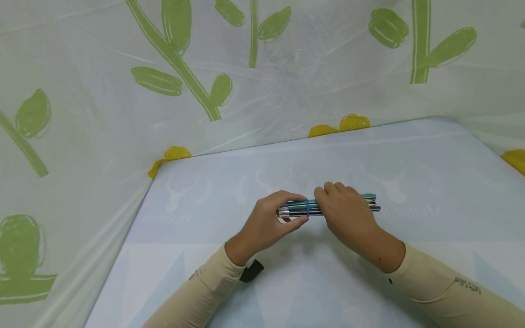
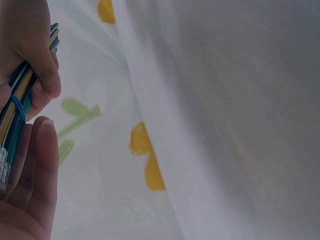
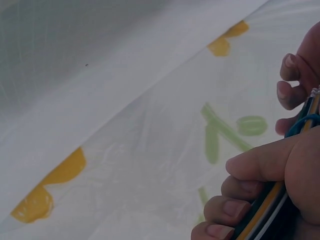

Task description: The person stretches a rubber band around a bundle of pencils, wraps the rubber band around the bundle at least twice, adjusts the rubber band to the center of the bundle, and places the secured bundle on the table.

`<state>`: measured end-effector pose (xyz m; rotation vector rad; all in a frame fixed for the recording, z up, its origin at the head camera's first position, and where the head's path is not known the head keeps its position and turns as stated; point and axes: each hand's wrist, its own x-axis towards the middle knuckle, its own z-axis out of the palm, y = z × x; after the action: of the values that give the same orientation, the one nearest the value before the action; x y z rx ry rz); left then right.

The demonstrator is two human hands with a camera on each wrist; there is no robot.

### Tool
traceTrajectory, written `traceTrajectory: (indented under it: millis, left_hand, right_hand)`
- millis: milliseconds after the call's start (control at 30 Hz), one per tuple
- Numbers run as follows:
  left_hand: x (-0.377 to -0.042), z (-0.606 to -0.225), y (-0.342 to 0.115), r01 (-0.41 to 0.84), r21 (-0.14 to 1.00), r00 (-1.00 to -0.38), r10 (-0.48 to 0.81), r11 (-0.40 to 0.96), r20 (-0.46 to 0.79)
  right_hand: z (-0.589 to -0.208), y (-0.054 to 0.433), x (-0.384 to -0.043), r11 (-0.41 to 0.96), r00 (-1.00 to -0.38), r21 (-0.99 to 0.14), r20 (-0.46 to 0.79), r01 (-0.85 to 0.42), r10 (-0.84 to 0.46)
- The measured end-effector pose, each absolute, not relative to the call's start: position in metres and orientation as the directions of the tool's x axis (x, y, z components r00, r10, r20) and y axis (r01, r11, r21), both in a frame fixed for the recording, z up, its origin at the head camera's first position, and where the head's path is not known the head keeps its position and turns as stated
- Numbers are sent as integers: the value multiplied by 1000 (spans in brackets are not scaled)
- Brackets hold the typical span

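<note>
A bundle of slim pencils (image 1: 293, 209) in green, dark blue and yellow lies crosswise between my hands, above the table. Silvery ferrules (image 1: 284, 212) cap its left end. Around it, left of the middle, runs a blue rubber band (image 1: 307, 207). My right hand (image 1: 348, 214) grips the right half from above, its fingers (image 3: 227, 207) wrapped round the pencils. The left hand (image 1: 266, 221) is curved about the ferrule end, with index finger and thumb tips on opposite sides, right at the band. In the left wrist view, the left fingers (image 2: 45, 160) lie alongside the pencils.
Below the hands spreads a table with a pale printed cover (image 1: 221, 196). A white curtain (image 1: 102, 91) with green leaf and yellow prints hangs along its back and left edges. A small black object (image 1: 252, 271) shows beside the left sleeve (image 1: 201, 291).
</note>
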<state>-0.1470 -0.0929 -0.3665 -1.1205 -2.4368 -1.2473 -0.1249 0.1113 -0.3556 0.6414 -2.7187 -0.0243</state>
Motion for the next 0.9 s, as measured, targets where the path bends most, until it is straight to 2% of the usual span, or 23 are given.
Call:
traceTrajectory:
  millis: [167,500,900]
  left_hand:
    - [-147,-367,-93,709,613,-688,533,348,493]
    - [-145,-366,-91,716,608,-683,527,343,506]
    - [-141,-366,-89,730,565,-679,506,385,533]
  right_hand:
    - [-355,111,-123,890,-831,94,327,-445,-450]
    - [-353,107,-120,896,-857,98,261,-433,-443]
    - [-355,107,-119,891,-845,93,288,-444,-451]
